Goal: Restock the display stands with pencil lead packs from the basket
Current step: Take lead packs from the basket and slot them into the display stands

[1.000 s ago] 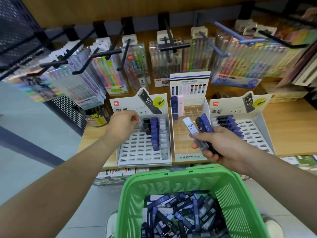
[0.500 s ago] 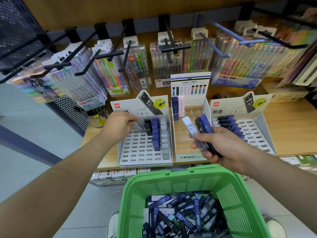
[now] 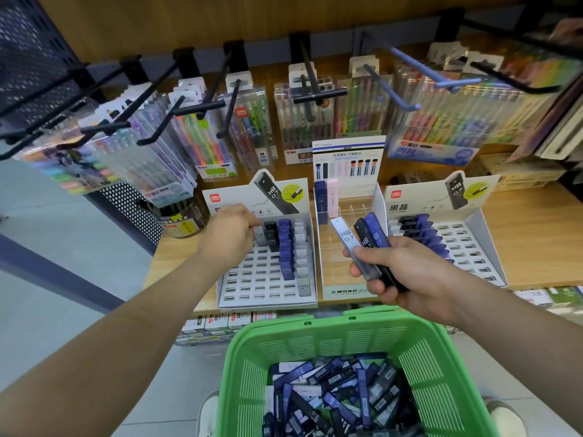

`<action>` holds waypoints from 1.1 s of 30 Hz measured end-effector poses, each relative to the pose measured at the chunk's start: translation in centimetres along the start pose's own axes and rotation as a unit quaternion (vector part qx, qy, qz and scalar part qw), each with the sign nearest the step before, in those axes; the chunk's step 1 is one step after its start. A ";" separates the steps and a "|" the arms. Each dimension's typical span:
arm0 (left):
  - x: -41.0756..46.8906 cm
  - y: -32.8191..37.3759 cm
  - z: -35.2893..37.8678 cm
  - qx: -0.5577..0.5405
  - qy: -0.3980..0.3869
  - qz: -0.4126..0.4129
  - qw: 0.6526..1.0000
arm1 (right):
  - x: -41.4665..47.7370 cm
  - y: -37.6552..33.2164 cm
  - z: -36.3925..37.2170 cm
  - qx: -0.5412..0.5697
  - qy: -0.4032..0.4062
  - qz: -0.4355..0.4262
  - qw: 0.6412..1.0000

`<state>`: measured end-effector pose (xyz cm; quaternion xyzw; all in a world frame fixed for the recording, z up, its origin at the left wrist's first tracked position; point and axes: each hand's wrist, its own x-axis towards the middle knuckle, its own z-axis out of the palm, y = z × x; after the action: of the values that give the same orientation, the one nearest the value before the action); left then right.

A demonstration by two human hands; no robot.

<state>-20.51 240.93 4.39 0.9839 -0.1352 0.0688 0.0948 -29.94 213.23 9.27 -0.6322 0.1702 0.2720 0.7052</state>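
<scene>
A green basket [image 3: 315,339] in front of me holds several blue, black and grey lead packs [image 3: 334,398]. My left hand [image 3: 230,234] is at the top row of the left display stand [image 3: 252,288] and pinches a grey lead pack [image 3: 260,237], upright beside a black pack [image 3: 271,234] and a column of blue ones [image 3: 285,247]. My right hand [image 3: 410,279] grips three fanned packs [image 3: 362,244], grey, black and blue, over the clear MONO stand [image 3: 344,291]. The right stand [image 3: 473,247] carries blue and black packs in its back rows.
The stands sit on a wooden shelf [image 3: 536,241]. Black and blue hooks [image 3: 202,105] with hanging pen packs jut out just above the stands. A round jar [image 3: 179,222] stands left of the left stand. My shoes show on both sides below the basket.
My left hand stays at the left stand's top row, and the grey pack now stands upright beside the black one. My right hand with its three packs has hardly moved.
</scene>
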 end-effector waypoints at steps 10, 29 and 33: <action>1.2 9.8 -7.2 -0.452 -0.216 -0.049 0.864 | -1.3 -0.9 0.6 0.009 -0.056 -0.011 0.998; 2.4 5.3 -8.7 -0.415 -0.035 -0.161 0.895 | -0.8 -0.3 -1.4 -0.050 -0.034 0.046 0.997; 1.8 2.1 -8.4 -0.324 -0.070 -0.174 0.927 | -0.3 -0.2 -1.1 -0.036 -0.016 0.043 0.998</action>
<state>-20.24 240.24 13.17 0.9100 0.0165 -0.0650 0.4091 -29.95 212.08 9.52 -0.6446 0.1762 0.3184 0.6724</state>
